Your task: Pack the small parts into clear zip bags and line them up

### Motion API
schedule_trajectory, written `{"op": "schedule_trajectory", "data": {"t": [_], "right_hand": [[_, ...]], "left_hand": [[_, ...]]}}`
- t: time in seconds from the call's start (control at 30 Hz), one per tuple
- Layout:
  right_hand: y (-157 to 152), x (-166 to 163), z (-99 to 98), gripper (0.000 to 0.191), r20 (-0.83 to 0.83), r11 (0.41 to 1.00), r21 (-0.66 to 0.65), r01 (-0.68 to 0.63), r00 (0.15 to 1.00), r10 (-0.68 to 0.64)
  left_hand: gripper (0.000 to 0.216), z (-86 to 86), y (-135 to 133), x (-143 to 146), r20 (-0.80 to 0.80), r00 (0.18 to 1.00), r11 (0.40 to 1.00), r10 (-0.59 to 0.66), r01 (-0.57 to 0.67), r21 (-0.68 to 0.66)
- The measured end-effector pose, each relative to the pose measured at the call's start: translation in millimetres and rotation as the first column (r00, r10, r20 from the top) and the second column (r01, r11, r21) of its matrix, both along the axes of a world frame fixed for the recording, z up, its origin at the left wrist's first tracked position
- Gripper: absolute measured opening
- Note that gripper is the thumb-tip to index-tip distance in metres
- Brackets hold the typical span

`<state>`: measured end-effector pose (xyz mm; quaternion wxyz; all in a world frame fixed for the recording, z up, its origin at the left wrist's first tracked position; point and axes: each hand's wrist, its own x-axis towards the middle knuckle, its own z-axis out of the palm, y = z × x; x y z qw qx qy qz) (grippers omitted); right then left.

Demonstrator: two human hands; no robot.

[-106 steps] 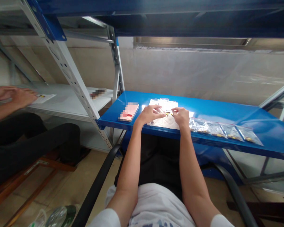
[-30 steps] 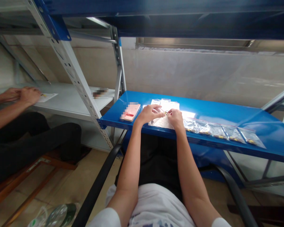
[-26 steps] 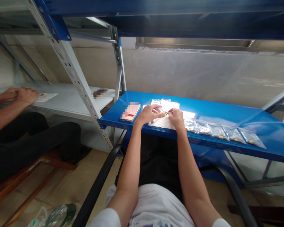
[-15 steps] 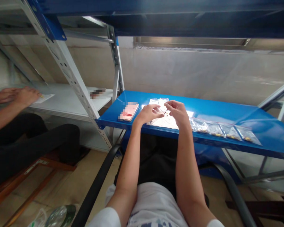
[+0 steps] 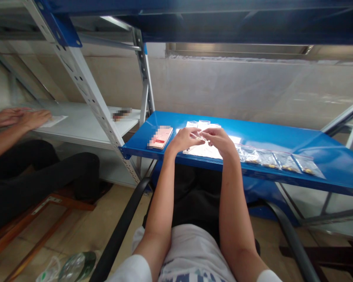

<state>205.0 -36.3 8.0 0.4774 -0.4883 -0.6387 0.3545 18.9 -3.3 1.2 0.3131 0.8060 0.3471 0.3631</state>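
Observation:
My left hand [image 5: 184,139] and my right hand [image 5: 221,141] are lifted just above the blue shelf [image 5: 282,140], fingertips meeting. Between them they pinch a small clear bag [image 5: 198,135]; what is inside it is too small to tell. Under the hands lies a white sheet [image 5: 205,151]. Beyond the fingers lies a small pile of empty clear bags [image 5: 205,125]. To the right of my right hand, a row of several clear bags with small yellow parts [image 5: 272,160] lies along the shelf's front edge.
A phone [image 5: 160,137] lies on the shelf left of my left hand. A co-worker's hands [image 5: 23,116] rest on a paper on the white shelf [image 5: 85,125] at the left. Black chair arms [image 5: 117,231] flank my lap. A plastic bottle [image 5: 73,267] lies on the floor.
Both hands worked low on the white sheet a second ago. The right hand then lifted, and now both hold the clear bag just above the shelf.

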Motion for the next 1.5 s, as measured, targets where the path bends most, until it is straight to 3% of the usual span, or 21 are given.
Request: {"op": "schedule_trajectory", "data": {"t": [0.27, 0.37, 0.53, 0.63, 0.8, 1.03, 1.27, 1.37, 1.5], "right_hand": [[-8, 1, 6.8, 0.054, 0.074, 0.994, -0.096, -0.049, 0.996, 0.057], [-7, 1, 8.2, 0.049, 0.157, 0.996, -0.018, -0.089, 0.983, 0.091], [-2, -2, 9.2, 0.035, 0.214, 0.988, 0.154, 0.016, 0.976, -0.050], [-1, -4, 9.7, 0.028, 0.214, 0.972, 0.219, 0.081, 0.968, -0.129], [0, -5, 9.8, 0.020, 0.226, 0.942, 0.305, 0.140, 0.950, -0.214], [-1, -5, 8.2, 0.021, 0.121, 0.949, 0.255, 0.186, 0.967, -0.222], [0, -2, 4.2, 0.029, -0.115, 0.971, 0.145, 0.192, 0.978, -0.176], [1, 2, 2.0, 0.024, -0.126, 0.970, 0.158, 0.186, 0.978, -0.167], [3, 8, -0.7, 0.023, -0.103, 0.949, 0.210, 0.235, 0.971, -0.218]], "left_hand": [[0.046, -0.7, 1, -1, 0.018, 1.000, 1.000, -0.013, 0.013, -0.007], [0.055, -0.8, 1, -1, 0.021, 0.999, 1.000, 0.024, -0.024, 0.005], [0.080, -4.8, 5, -2, 0.081, 0.993, 0.996, 0.082, -0.080, -0.031], [0.080, -6.7, 7, -4, 0.117, 0.987, 0.986, 0.107, -0.090, -0.140], [0.072, -5.9, 6, -7, 0.207, 0.976, 0.959, 0.061, 0.000, -0.284], [0.064, -3.2, 1, -9, 0.253, 0.968, 0.940, 0.004, 0.083, -0.331], [0.052, -6.6, 5, -11, 0.327, 0.945, 0.947, -0.033, 0.134, -0.293], [0.043, -10.1, 10, -15, 0.339, 0.939, 0.961, -0.054, 0.142, -0.238], [0.036, -14.3, 12, -19, 0.359, 0.932, 0.952, -0.046, 0.150, -0.266]]}}
